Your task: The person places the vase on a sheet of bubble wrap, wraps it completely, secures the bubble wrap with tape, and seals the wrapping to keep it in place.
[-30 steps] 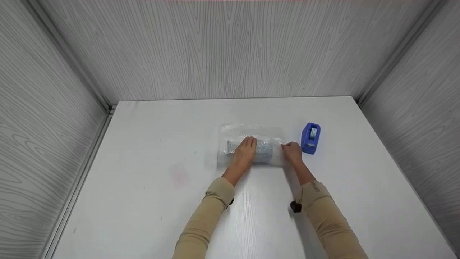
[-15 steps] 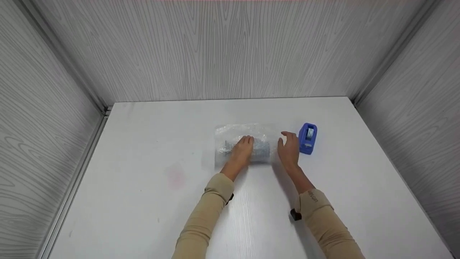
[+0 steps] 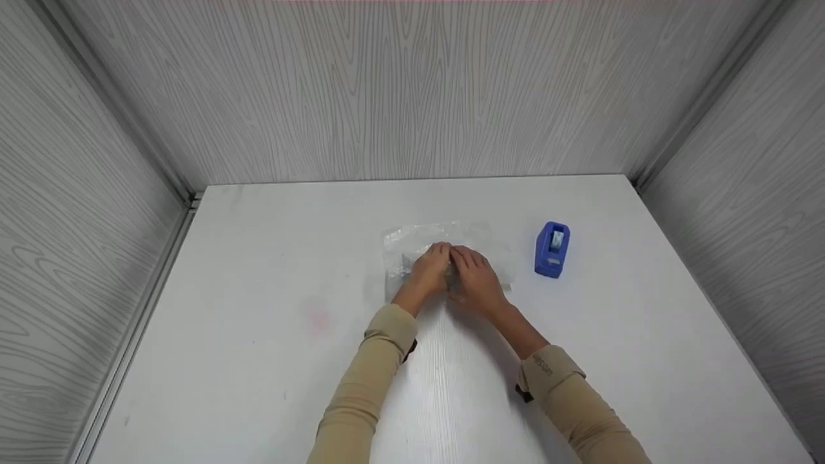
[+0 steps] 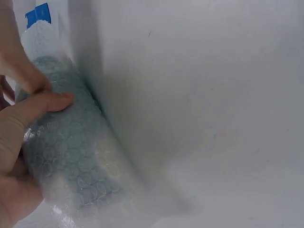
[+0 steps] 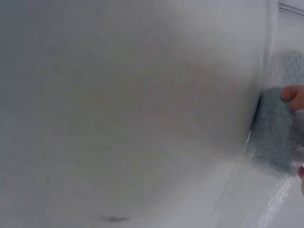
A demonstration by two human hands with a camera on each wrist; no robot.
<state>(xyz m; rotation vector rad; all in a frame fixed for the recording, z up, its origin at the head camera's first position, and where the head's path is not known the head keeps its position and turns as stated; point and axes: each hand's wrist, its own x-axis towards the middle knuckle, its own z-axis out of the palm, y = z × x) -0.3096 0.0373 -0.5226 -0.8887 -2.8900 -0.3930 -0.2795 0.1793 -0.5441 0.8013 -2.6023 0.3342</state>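
A greyish-green item rolled in clear bubble wrap [image 4: 78, 147] lies on the white table, its exact kind blurred by the wrap. My left hand [image 3: 430, 269] grips this roll from the near side, with the thumb [image 4: 54, 102] laid across it. Close beside it, my right hand [image 3: 478, 280] holds the roll as well, its fingertips meeting the left ones over the top. Loose bubble wrap [image 3: 419, 234] spreads flat beyond both hands. In the right wrist view, part of the wrapped item [image 5: 273, 128] shows at the right edge; most of the right hand is out of that view.
To the right of the wrap stands a blue tape dispenser [image 3: 552, 250] with a roll of tape in it. Grey wood-grain panels [image 3: 412, 90] enclose the white table [image 3: 271, 258] at the back and on both sides.
My right hand has let go of the wrap's right end, opened, and moved left onto the roll beside the left hand. The left hand has kept its grip.
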